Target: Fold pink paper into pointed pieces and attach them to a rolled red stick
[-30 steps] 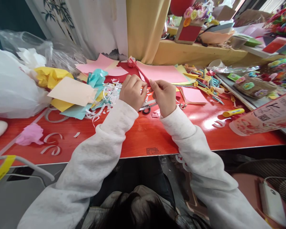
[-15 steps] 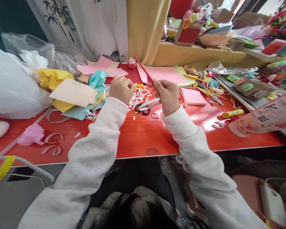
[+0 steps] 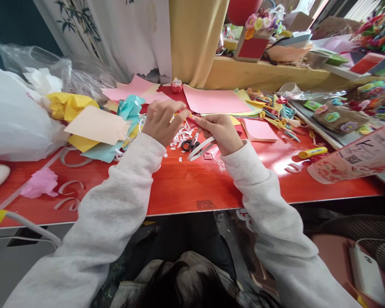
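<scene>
A thin red stick [image 3: 194, 120] spans the small gap between my hands, mostly hidden by fingers. My right hand [image 3: 223, 133] is closed, thumb and forefinger pinching the stick. From that same hand a white paper strip [image 3: 197, 150] hangs in a curved loop. My left hand [image 3: 165, 122] meets the stick's other end with its fingertips, the upper fingers raised and bent; the exact contact is partly hidden. Under the hands lie scissors with black handles [image 3: 186, 146] and a scatter of white paper scraps [image 3: 179, 137].
Pink paper sheets [image 3: 214, 100] lie behind my hands, with a pink paper pad [image 3: 259, 129] to the right. A patterned cup [image 3: 353, 156] leans at the right; a yellow tube [image 3: 312, 152] lies near it. Leftward are crumpled tissue [image 3: 40, 182] and a white bag [image 3: 16, 115].
The red stick, upright and slanting from my right hand before, has swung down between both hands. My left hand has uncurled its fingers and reached to the stick. The paper strip's loop hangs lower.
</scene>
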### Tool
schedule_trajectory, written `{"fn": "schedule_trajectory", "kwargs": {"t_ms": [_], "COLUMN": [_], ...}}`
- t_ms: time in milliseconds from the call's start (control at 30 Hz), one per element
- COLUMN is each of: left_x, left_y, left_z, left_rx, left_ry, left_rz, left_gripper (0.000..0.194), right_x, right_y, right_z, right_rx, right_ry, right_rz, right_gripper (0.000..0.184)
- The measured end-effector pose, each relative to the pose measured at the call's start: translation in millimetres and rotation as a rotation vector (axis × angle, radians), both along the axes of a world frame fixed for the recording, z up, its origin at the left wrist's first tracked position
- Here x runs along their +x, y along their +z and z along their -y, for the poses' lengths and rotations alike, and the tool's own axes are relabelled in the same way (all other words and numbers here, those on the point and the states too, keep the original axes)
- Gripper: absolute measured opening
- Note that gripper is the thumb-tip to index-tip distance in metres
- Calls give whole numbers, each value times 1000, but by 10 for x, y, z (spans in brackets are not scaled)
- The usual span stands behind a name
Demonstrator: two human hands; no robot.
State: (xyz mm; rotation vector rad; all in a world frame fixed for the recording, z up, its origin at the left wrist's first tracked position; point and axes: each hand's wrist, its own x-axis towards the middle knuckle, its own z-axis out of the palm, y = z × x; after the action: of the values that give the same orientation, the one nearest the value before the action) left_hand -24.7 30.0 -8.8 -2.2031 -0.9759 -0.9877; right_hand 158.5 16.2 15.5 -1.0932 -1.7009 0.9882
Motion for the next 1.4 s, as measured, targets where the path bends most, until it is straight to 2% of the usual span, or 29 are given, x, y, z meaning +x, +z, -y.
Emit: {"fn": "schedule_trajectory", "kwargs": {"t_ms": [67, 133, 300, 567, 667, 800, 967, 1100, 1300, 1400], "left_x": [5, 15, 15, 21, 38, 52, 64, 80, 105, 112], "left_y": [-21, -26, -35, -92, -74, -46, -23, 3, 26, 30], "left_z": [-19, -27, -29, -109, -100, -67, -40, -13, 23, 24], "left_rx": [-33, -59, -107, -45, -132, -329, -528, -610, -772, -861], "left_ry": [-78, -101, -65, -97, -89, -151, -192, -226, -157, -178], "left_rz": [-51, -64, -50, 110, 196, 301, 415, 515, 585, 609], "left_gripper": [19, 21, 25, 30, 30, 19, 10, 16, 22, 23], "right_x": [-10, -13, -8, -3, 51, 118, 138, 144, 140, 130], "right_y": [-14, -22, -31, -25, 4, -9, -37, -22, -43, -60], "right_z": [-8, -15, -28, -24, -35, -82, -107, -102, -111, -111], "right_rx": [34, 95, 228, 256, 262, 314, 347, 355, 378, 399], "right_ry": [24, 39, 47, 75, 142, 169, 144, 133, 139, 119], "right_rz": [51, 106, 243, 340, 359, 378, 392, 410, 415, 433], "right_gripper": [37, 36, 39, 54, 43, 25, 20, 18, 17, 14]}}
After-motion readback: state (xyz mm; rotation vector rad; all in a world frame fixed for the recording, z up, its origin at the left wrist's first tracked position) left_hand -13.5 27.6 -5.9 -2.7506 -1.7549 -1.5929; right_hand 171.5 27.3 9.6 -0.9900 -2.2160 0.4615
